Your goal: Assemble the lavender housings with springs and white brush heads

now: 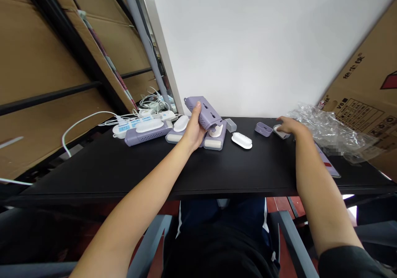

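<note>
My left hand [194, 132] is wrapped round a purple perforated plastic case [203, 111], held tilted above the table. Below it lie purple-and-white cases [213, 143], partly hidden by the hand. My right hand [291, 125] reaches to the right side, its fingers curled over a small whitish rounded piece [281, 133] on the tabletop; its far part is covered by the fingers. Beside that sits an open purple oval cap [263, 129]. Between the hands a white oval brush head [242, 140] lies bristles up, near a clear plastic cover [230, 125].
A black table [235, 174] stands against a white wall. At left are another purple case [148, 132] and a white power strip [133, 125] with tangled cables. Crumpled clear plastic bags [335, 129], a purple printed card [327, 162] and a large carton [362, 100] are at right.
</note>
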Demonstrator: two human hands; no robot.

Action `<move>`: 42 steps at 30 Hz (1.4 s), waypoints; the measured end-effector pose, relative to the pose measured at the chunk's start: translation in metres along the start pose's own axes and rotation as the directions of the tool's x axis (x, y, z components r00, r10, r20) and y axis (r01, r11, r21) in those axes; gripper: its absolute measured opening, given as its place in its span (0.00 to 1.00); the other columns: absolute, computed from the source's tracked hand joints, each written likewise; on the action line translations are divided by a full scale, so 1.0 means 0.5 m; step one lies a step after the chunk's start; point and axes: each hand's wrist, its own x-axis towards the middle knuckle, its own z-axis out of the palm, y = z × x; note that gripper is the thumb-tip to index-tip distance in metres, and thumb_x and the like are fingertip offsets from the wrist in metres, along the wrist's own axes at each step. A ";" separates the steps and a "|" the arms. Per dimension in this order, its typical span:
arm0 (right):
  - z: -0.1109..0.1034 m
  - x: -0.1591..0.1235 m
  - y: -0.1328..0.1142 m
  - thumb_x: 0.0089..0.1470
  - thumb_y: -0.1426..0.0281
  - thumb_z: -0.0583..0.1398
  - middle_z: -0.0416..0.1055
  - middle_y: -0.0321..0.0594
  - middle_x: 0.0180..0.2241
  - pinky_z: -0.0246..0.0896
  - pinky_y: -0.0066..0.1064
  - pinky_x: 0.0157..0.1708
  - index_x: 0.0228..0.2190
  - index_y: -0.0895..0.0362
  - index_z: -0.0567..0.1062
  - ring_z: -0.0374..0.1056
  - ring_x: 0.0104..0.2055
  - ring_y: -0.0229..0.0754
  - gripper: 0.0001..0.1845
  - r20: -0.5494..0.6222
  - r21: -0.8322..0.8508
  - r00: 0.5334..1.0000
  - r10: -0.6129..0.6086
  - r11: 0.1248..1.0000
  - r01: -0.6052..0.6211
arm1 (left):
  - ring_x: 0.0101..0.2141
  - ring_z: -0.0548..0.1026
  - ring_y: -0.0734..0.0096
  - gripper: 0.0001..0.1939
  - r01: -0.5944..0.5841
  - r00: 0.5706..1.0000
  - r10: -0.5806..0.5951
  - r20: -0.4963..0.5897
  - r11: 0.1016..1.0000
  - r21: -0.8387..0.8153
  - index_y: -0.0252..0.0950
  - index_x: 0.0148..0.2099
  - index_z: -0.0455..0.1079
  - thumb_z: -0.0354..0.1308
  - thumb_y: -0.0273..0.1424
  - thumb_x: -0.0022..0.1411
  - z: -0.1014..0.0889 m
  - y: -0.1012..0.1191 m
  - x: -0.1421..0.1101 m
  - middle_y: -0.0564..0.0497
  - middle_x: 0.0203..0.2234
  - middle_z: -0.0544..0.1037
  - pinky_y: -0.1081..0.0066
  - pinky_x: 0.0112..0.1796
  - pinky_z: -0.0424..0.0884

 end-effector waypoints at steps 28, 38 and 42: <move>-0.002 -0.034 -0.096 0.50 0.62 0.69 0.79 0.62 0.48 0.71 0.45 0.50 0.46 0.61 0.82 0.75 0.55 0.61 0.23 -0.042 -0.298 0.973 0.227 0.927 -0.229 | 0.49 0.81 0.59 0.26 -0.002 1.000 0.002 0.017 0.999 0.051 0.40 0.52 0.73 0.65 0.53 0.62 -0.009 -0.004 0.003 0.47 0.44 0.83 0.67 0.46 0.79; -0.013 -0.046 -0.075 0.53 0.54 0.66 0.80 0.55 0.40 0.71 0.48 0.49 0.44 0.56 0.81 0.77 0.50 0.60 0.23 0.052 -0.132 0.979 0.197 0.973 -0.189 | 0.48 0.82 0.59 0.26 0.004 1.000 -0.004 0.003 0.999 0.053 0.41 0.53 0.73 0.65 0.53 0.62 -0.002 -0.001 -0.003 0.47 0.42 0.83 0.67 0.43 0.79; -0.006 -0.046 -0.077 0.47 0.56 0.69 0.79 0.52 0.35 0.70 0.49 0.49 0.37 0.55 0.79 0.76 0.49 0.61 0.20 0.068 -0.013 0.974 0.214 0.977 -0.214 | 0.48 0.82 0.58 0.25 0.006 1.000 -0.007 0.015 0.998 0.058 0.41 0.52 0.73 0.64 0.53 0.63 -0.001 0.001 -0.003 0.47 0.42 0.83 0.67 0.44 0.79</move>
